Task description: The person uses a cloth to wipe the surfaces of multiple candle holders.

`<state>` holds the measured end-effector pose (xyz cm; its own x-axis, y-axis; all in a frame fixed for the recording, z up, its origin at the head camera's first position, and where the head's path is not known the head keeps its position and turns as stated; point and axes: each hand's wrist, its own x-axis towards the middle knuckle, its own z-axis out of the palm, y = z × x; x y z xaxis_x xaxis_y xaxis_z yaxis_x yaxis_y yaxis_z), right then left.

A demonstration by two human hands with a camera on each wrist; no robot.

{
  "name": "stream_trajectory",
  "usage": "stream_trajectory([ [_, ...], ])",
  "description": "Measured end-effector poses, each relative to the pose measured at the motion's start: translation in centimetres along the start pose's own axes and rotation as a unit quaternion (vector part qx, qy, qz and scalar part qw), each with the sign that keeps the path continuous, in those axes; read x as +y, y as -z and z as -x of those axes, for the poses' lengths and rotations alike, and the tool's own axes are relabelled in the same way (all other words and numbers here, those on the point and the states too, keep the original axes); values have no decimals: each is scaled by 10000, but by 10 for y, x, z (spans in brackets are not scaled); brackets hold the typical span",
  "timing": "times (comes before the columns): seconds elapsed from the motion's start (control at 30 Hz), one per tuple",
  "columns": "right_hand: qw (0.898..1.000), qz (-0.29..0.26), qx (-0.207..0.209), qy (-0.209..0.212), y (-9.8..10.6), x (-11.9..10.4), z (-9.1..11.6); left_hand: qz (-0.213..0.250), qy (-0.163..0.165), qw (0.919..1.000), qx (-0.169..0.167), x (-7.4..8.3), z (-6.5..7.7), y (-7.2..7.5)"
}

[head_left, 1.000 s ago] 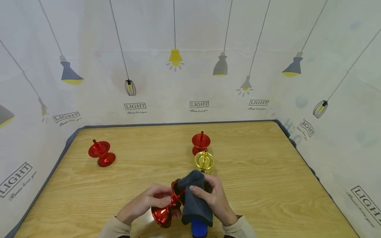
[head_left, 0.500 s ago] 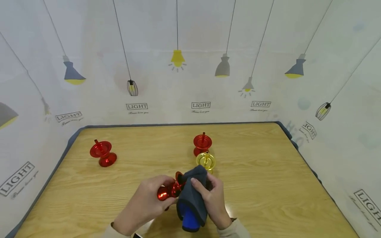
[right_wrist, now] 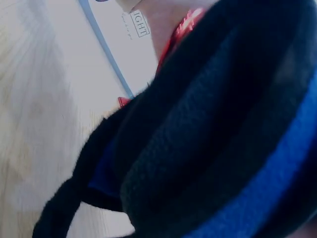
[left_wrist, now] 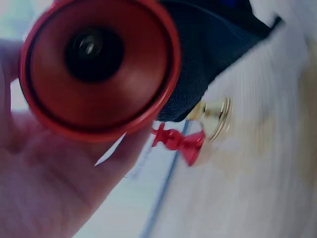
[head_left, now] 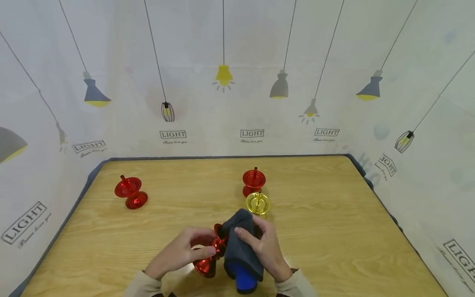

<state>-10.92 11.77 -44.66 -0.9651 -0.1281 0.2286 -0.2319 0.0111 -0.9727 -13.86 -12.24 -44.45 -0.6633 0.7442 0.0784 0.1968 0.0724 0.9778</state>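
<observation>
Holding a red candle holder (head_left: 219,247) in the left hand (head_left: 182,251), with fingers curled round its narrow middle – tilted over the near side of the table (head_left: 334,206), wide end toward the lower left. Turning, in the left wrist view, a round end with a dark hollow centre toward the camera. Pinching a dark grey cloth (head_left: 241,247) in the right hand (head_left: 269,249), with fingers and thumb clamped on it, right over the holder's upper end, so partly hidden there. Showing bright blue at the cloth's lower part. Standing upright just beyond: a gold candle holder (head_left: 258,204), close before a second red candle holder (head_left: 254,179) – impossible to tell if touching. Well apart, to the left, also upright: a third red candle holder (head_left: 128,187)
</observation>
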Motion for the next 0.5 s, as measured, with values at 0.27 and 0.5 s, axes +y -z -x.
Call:
stream_trajectory([
  [0.27, 9997, 148, -128, -129, 0, 6, -1, 551, 363, 9964, -531, -10, 0, 8],
  [0.5, 9955, 132, 825, -457, -5, 6, -8, -1918, -241, 9665, 1686, -1, -3, -21],
])
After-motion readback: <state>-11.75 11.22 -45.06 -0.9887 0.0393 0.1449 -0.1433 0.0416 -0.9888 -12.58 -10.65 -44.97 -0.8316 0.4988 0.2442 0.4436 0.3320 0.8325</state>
